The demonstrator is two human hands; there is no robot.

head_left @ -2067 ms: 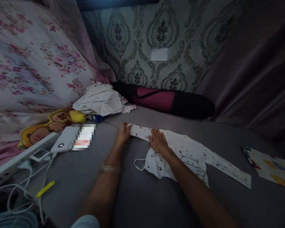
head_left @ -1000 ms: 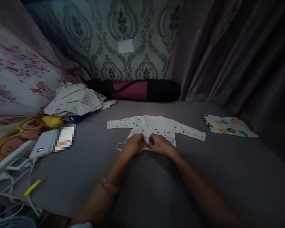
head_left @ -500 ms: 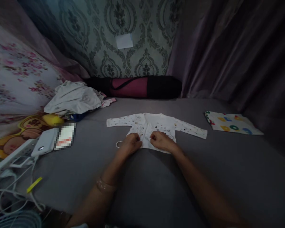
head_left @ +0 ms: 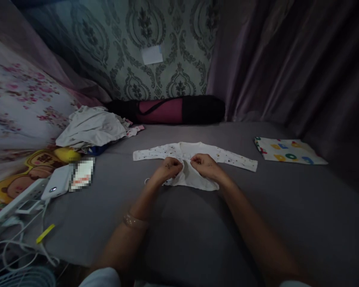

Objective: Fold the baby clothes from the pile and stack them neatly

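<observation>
The small white shirt point(head_left: 194, 179) lies on the gray sheet point(head_left: 179, 231), sleeves spread to either side. Over its front, the left hand point(head_left: 171, 168) and right hand point(head_left: 206, 164) face each other, fingers curled nearly closed, each pinching its cloth.

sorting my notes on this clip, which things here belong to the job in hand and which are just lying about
Part of the job:
small white shirt
left hand and right hand, both pinching it

Apparently just lying about:
clothes pile
black-and-red bag
folded letter-print cloth
power strip
white device
yellow strip
</observation>
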